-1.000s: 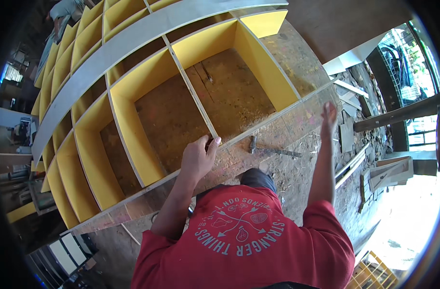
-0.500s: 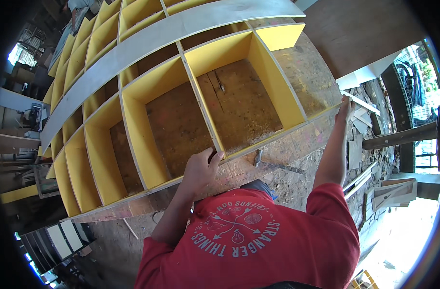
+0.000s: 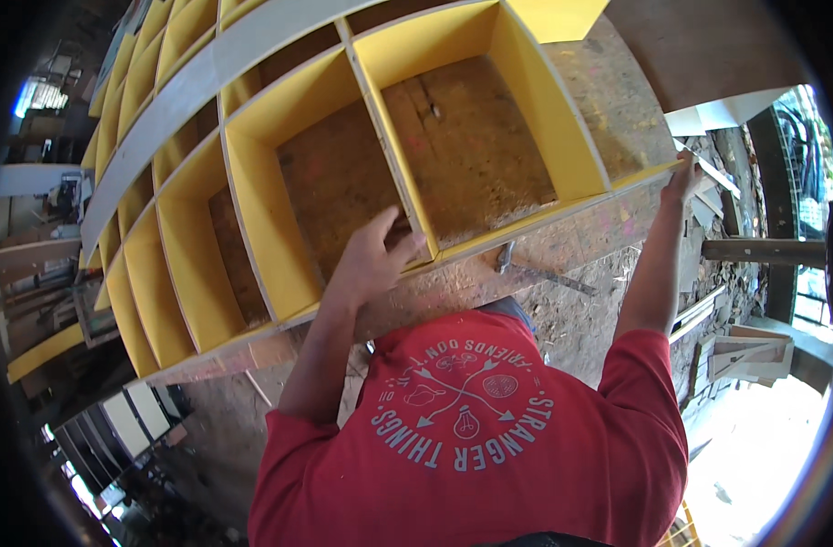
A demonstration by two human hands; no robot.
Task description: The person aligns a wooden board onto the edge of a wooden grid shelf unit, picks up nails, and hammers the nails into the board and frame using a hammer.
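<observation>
A large wooden shelf frame with yellow inner faces [image 3: 298, 102] lies on the worn workbench [image 3: 471, 146], its dividers forming several compartments. Along its near side runs a long narrow board [image 3: 526, 221], which extends past the last divider to the right. My right hand [image 3: 681, 179] is closed around the far right end of that board. At the joint of a divider [image 3: 391, 146] and the near board, my left hand [image 3: 372, 258] has its fingers apart, with the thumb side close to the divider's end. Whether it touches the wood I cannot tell.
A hammer-like tool [image 3: 506, 258] lies by the bench's near edge, its handle [image 3: 558, 279] pointing right. A pale strip [image 3: 252, 53] crosses the frame. A brown panel [image 3: 708, 50] stands at the back right. Wood scraps [image 3: 749, 357] lie on the right.
My left hand has loosened from the divider joint, its fingers now spread. The view has shifted, so the frame sits higher in it. My right hand still holds the board's end.
</observation>
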